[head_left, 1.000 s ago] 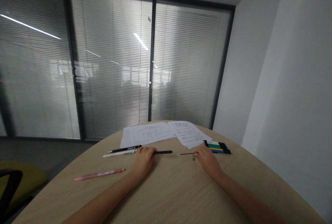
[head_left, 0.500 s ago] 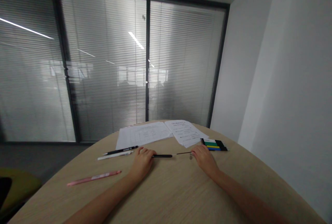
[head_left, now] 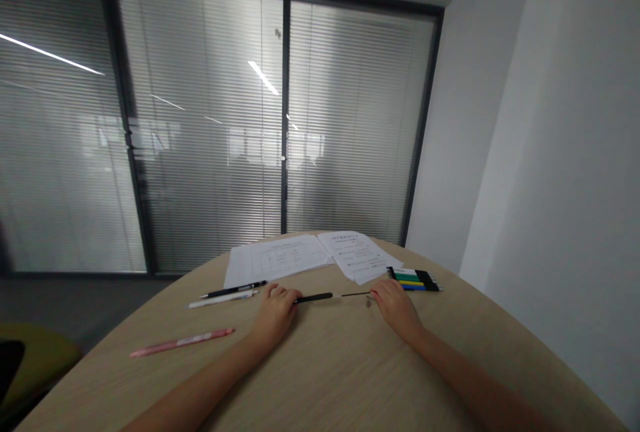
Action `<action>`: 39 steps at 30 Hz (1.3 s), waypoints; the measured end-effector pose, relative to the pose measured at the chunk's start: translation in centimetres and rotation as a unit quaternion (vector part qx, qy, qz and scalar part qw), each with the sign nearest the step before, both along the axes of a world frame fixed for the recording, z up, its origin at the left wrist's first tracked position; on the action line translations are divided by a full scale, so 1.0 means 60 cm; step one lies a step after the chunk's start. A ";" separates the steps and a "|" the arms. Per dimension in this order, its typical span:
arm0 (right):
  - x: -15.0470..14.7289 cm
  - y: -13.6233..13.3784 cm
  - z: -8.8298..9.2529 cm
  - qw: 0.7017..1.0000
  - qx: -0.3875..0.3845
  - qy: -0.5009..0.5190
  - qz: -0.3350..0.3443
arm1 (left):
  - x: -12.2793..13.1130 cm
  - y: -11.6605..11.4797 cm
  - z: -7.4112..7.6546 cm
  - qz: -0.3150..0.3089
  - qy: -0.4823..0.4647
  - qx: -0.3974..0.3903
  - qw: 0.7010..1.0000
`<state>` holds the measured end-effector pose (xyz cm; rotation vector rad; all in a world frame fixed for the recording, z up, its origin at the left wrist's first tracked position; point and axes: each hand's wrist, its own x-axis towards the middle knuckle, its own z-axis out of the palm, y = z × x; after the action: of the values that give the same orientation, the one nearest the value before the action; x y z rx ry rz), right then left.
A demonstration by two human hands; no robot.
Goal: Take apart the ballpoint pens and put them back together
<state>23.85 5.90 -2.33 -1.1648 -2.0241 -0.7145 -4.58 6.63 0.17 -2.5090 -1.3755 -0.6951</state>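
My left hand [head_left: 275, 312] is closed round one end of a black pen barrel [head_left: 316, 298], whose other end points right. Opposite it, my right hand [head_left: 394, 302] pinches a thin dark pen refill [head_left: 356, 294] that points left toward the barrel. The two ends nearly line up; whether they touch is too small to tell. By the right fingertips is a small greyish piece [head_left: 369, 301] that I cannot make out. Just beyond the right hand, several pens [head_left: 415, 280] with white, green, yellow and blue colouring lie side by side.
Left of my left hand lie a black pen [head_left: 233, 290] and a white pen [head_left: 221, 299]. Nearer me is a pink pen [head_left: 183, 343]. Printed sheets [head_left: 277, 257] lie at the far side of the round wooden table [head_left: 330, 372]. A yellow-green chair [head_left: 45, 355] stands at lower left.
The right end of the black pen barrel has tipped up slightly, more in line with the refill. Both hands have stayed almost in place.
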 end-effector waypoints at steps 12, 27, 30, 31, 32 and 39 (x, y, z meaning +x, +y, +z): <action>0.001 0.000 -0.001 1.000 -0.005 0.009 -0.014 | 0.000 0.001 -0.001 -0.012 -0.003 -0.001 1.000; -0.002 -0.004 0.003 1.000 0.004 -0.029 0.002 | 0.003 0.001 -0.003 -0.020 0.026 0.009 0.999; -0.003 -0.008 0.004 0.998 0.022 -0.061 0.028 | 0.004 -0.002 -0.004 -0.039 0.037 0.020 0.998; -0.003 -0.010 0.004 0.996 0.028 -0.074 0.041 | 0.005 -0.003 -0.004 -0.046 0.040 0.024 0.998; -0.003 -0.013 0.005 0.994 0.035 -0.088 0.055 | 0.005 -0.003 -0.004 -0.054 0.041 0.029 0.997; -0.012 -0.024 0.005 0.975 0.071 -0.154 0.141 | 0.006 -0.002 -0.012 -0.092 0.031 0.084 0.992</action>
<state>23.16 4.49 -2.04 -0.6975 -2.2891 -0.9201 -4.24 6.51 -0.55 -2.5196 -1.0281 -0.7271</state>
